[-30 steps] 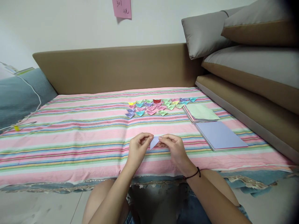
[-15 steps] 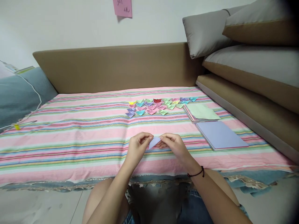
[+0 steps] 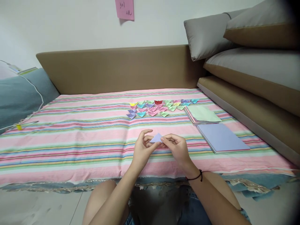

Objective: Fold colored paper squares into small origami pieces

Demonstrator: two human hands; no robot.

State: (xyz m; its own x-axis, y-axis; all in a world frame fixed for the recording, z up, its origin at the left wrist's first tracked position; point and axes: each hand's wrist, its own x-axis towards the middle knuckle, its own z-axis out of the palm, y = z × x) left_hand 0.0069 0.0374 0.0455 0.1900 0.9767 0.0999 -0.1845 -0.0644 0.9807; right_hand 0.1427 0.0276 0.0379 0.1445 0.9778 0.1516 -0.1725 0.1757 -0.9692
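Observation:
A small lavender paper [image 3: 156, 138], folded into a triangle with its point upward, is held between my two hands above the striped cloth. My right hand [image 3: 176, 146] pinches its right side between thumb and fingers. On the lower edge rests the thumb of my left hand [image 3: 143, 147]; its index finger is lifted away, while the other fingers curl behind the paper. Beyond the hands, several small folded paper boats [image 3: 152, 108] in many colours stand in rows.
To the right lie a stack of lavender paper sheets [image 3: 222, 137] and a stack topped with pale green [image 3: 203, 113]. Grey and brown cushions [image 3: 253, 68] are piled at the right. A white cable [image 3: 37, 93] runs along the left. The striped cloth [image 3: 70, 134] covers the seat.
The folded paper has turned so that its point faces up instead of down. My left hand's index finger has lifted off it, and its thumb has moved to the lower edge.

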